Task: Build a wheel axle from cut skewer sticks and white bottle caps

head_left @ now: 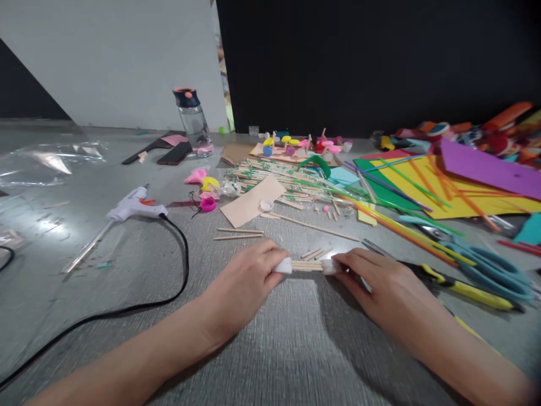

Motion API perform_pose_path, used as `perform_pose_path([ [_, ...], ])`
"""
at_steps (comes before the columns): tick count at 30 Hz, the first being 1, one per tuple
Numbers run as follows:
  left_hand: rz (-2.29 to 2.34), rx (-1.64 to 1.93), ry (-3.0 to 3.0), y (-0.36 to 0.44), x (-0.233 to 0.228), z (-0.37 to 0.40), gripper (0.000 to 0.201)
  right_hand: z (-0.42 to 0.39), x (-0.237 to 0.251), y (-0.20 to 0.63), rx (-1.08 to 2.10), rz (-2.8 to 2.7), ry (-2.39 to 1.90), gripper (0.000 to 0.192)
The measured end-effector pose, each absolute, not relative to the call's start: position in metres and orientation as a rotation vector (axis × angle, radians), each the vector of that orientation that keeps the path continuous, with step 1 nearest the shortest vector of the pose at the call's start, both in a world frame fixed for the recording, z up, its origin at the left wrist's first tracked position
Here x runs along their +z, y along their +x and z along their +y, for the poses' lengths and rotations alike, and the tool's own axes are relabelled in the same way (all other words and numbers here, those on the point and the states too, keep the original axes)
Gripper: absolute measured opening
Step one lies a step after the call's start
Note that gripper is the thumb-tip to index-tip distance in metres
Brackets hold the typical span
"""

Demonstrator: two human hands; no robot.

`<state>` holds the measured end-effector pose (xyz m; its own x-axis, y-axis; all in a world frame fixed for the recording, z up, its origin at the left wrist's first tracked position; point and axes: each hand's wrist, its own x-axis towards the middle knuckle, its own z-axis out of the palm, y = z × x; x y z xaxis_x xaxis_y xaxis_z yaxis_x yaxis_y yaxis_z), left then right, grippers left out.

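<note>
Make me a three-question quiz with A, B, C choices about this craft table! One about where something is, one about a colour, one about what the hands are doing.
1. Where does the glue gun lie?
A. To the left of both hands
B. On the yellow paper
C. Behind the water bottle

2. What colour are the handles of the scissors?
A. Red
B. Blue
C. Black

3. How is the bundle of wooden sticks held?
A. It lies untouched
B. One hand lifts it high
C. The left hand and right hand each hold a white-capped end

Answers:
1. A: the glue gun rests on the grey table left of the hands, its black cord curving away.
2. B: the loops are light blue.
3. C: fingers of each hand pinch one end, low by the table.
</note>
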<state>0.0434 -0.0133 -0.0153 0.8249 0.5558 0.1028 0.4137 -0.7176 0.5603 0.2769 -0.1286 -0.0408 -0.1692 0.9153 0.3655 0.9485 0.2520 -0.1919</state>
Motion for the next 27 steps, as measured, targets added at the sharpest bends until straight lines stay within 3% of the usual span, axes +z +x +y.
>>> perform_pose_path([
  [3,0.726,0.353,2.490,0.0408,-0.0151,-0.0128,0.014,-0.1304,-0.0403,0.2768,-0.077,-2.109,-1.706,0.012],
  [10,0.803,0.352,2.500,0.0372,-0.0106,-0.0126,0.042,-0.1350,-0.0345,0.2785,0.058,-2.017,-1.805,0.027],
  [17,0.742,0.420,2.421,0.0387,-0.0121,-0.0110,0.033,-0.1342,-0.0361,0.2768,0.118,-1.981,-1.739,0.021],
  [27,0.688,0.458,2.429,0.0380,-0.0140,-0.0112,0.016,-0.1300,-0.0370,0.2749,-0.035,-2.008,-1.661,0.016],
])
